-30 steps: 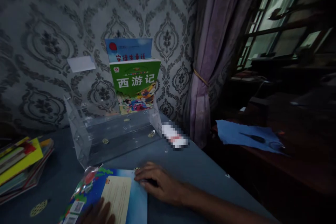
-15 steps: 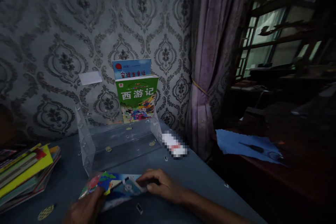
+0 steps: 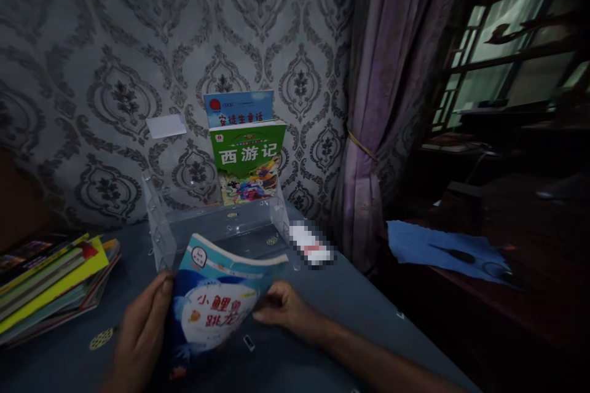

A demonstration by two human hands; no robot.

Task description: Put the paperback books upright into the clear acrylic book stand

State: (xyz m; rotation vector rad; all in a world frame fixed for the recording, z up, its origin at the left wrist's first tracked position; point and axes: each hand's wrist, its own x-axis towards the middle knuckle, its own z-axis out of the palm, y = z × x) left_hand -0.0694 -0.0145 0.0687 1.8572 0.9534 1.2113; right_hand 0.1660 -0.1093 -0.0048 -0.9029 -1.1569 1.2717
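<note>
A blue children's book [image 3: 216,301] is held up over the table, its front cover with red characters facing me and its top edge bowed. My left hand [image 3: 145,325] grips its left side, the thumb near the upper edge. At the right edge my right hand [image 3: 286,313] pinches the book between thumb and curled fingers. Just behind it stands a clear plastic tiered rack [image 3: 159,227], partly hidden by the book. In the rack's back part a green book [image 3: 249,159] stands upright in front of a light-blue book [image 3: 239,107].
A stack of books and magazines [image 3: 55,288] lies on the left of the blue-grey table [image 3: 364,325]. Right of the rack is a blurred-out white item [image 3: 311,244]. A purple curtain [image 3: 369,184] hangs behind; scissors [image 3: 461,255] lie on blue cloth [image 3: 415,245] at right.
The book was low and tilted, with a colourful picture side showing; now it is raised upright with the blue cover towards me. The view has shifted slightly. Both hands keep hold.
</note>
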